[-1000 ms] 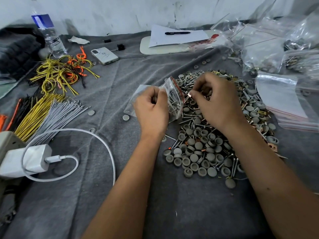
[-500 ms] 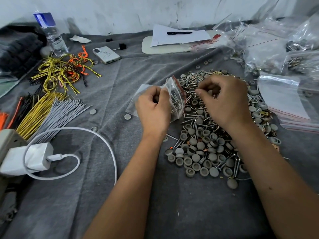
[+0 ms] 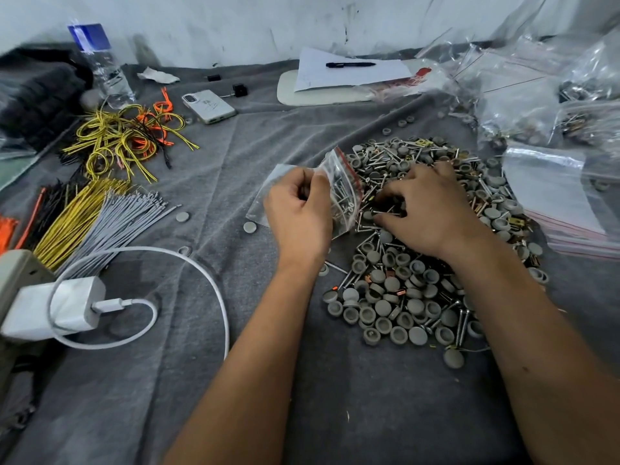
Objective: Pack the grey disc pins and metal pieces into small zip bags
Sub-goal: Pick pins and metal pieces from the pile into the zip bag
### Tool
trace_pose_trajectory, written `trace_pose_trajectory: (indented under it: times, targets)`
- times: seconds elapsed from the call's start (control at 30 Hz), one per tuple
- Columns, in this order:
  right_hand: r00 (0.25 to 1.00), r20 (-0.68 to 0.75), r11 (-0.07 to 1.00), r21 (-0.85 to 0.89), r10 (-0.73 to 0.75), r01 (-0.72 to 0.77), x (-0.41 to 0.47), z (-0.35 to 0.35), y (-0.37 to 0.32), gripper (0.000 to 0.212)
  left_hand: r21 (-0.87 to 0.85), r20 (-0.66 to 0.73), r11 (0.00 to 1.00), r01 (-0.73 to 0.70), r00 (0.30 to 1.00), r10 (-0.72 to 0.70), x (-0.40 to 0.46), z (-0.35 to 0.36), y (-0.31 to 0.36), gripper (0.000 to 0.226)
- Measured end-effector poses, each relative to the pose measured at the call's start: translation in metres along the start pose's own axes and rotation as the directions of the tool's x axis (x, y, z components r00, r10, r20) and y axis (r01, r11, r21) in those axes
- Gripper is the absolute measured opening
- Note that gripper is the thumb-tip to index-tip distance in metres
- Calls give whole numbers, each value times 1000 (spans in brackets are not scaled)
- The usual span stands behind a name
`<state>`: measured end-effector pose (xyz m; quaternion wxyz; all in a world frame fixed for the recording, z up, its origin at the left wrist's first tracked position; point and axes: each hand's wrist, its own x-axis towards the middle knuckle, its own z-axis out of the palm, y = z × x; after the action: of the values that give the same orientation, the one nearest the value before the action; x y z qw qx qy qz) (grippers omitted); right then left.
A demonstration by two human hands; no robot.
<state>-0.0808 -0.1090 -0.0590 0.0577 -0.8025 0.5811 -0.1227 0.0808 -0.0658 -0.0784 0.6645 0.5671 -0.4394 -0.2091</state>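
A heap of grey disc pins [image 3: 396, 310] mixed with metal screws and small copper pieces lies on the grey cloth at centre right. My left hand [image 3: 300, 214] grips a small clear zip bag [image 3: 342, 193] with a red seal strip, held open beside the heap with several screws inside. My right hand [image 3: 429, 209] lies palm down on the heap just right of the bag's mouth, fingers spread and bent into the parts. What its fingertips touch is hidden.
A stack of empty zip bags [image 3: 563, 203] lies at the right, filled bags [image 3: 523, 105] behind it. Wire bundles [image 3: 100, 213], a charger with white cable [image 3: 67, 307], a phone [image 3: 208, 106], a water bottle [image 3: 100, 65] and paper with a pen [image 3: 349, 70] sit around.
My right hand has dropped from beside the bag's mouth onto the heap and spread its fingers. The left hand and bag have stayed put.
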Motion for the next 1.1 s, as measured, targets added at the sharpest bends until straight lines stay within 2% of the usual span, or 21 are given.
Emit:
trace_pose_trajectory:
  times: [0.13,0.3,0.53,0.63,0.73,0.83,1.0,1.1]
  targets:
    - [999,-44,999,29,24,-23,0,0,0,55,1,-9,1000,4,1000,-4,1,0,1,32]
    - [995,-101,1000,13,1,0,2,4,2,43,-8,-8,1000,-2,1000,2,1,-1,1,31]
    - [967,-248,997,-38,63,-74,8,11,-15,47,-6,-9,1000,3,1000,-3,0,1,1,32]
    - [966,-249,995,-54,71,-87,11,14,-20,38,-16,-11,1000,11,1000,-11,1,2,2,39]
    - [964,-260,996,-52,60,-76,11,16,-19,29,-10,-9,1000,4,1000,-4,0,1,2,35]
    - [962,-269,998,-27,51,-61,12,16,-17,27,-12,-12,1000,-11,1000,11,0,1,1,33]
    - [987,-154,996,-72,33,-45,16,17,-16,34,-4,-10,1000,-21,1000,21,0,2,1,33]
    - [987,-161,997,-70,29,-41,17,17,-16,30,-4,-7,1000,-23,1000,23,0,2,1,33]
